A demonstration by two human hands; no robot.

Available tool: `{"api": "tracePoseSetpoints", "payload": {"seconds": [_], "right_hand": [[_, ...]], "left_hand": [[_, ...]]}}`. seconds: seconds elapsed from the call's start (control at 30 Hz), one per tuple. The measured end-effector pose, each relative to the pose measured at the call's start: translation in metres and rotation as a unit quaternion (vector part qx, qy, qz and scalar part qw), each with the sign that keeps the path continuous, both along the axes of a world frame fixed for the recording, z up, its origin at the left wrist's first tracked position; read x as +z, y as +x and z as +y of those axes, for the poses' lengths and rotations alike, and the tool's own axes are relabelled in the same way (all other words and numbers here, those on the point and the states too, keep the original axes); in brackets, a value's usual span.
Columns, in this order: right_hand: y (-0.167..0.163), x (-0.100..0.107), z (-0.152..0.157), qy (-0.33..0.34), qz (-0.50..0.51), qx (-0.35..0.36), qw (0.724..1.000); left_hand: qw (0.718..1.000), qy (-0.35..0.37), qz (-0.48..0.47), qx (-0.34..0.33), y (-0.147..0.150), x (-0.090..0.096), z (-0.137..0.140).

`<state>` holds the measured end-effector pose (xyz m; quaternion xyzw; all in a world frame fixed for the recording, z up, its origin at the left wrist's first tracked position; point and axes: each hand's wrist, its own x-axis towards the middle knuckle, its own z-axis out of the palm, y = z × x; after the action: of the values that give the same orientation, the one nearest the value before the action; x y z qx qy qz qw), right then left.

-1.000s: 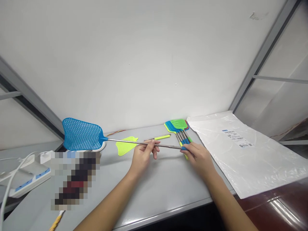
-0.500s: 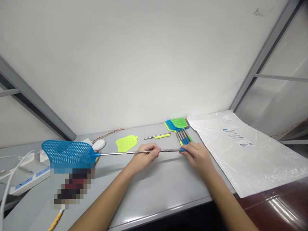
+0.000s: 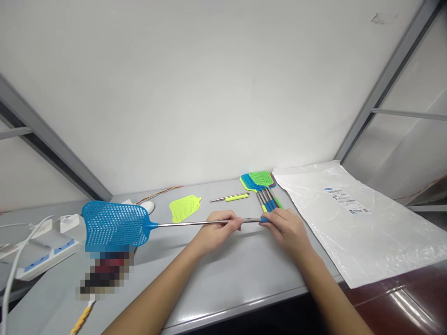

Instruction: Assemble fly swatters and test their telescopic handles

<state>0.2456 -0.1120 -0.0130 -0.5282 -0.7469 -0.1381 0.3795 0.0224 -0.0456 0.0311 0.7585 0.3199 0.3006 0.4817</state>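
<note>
A blue fly swatter [image 3: 117, 225] with a telescopic metal rod lies level across my hands above the grey table. My left hand [image 3: 221, 230] is closed around the middle of the rod. On the blue grip at the rod's other end, my right hand [image 3: 284, 230] is closed, hiding most of it. Behind my hands lie a loose yellow swatter head [image 3: 185, 208] and a separate metal rod with a yellow grip [image 3: 236, 197]. Beyond my right hand, several fly swatters [image 3: 261, 179] in green, blue, yellow and red are stacked with their rods short.
A white plastic mailing bag [image 3: 349, 223] with a label covers the table's right side. On the left are a power strip [image 3: 49, 260] with cables, a white rounded object [image 3: 149, 206] and a blurred-out item with a yellow cord [image 3: 82, 318]. A white wall stands behind.
My left hand has slid right towards my right hand, and the blue swatter head has come with it. The exposed rod is shorter. My right hand stays almost in place on the grip.
</note>
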Motion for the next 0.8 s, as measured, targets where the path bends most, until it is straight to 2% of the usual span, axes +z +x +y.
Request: {"api": "tracePoseSetpoints", "payload": {"seconds": [0.2, 0.43, 0.8], "right_hand": [[0.006, -0.002, 0.001, 0.007, 0.023, 0.003, 1.000], [0.004, -0.001, 0.001, 0.007, 0.001, -0.001, 1.000], [-0.003, 0.000, 0.000, 0.012, -0.012, 0.009, 1.000]], "left_hand": [[1.000, -0.010, -0.004, -0.007, -0.009, -0.001, 0.006], [1.000, -0.009, 0.001, -0.018, -0.002, -0.010, 0.004], [0.998, -0.039, 0.010, -0.053, -0.003, -0.013, 0.007]]}}
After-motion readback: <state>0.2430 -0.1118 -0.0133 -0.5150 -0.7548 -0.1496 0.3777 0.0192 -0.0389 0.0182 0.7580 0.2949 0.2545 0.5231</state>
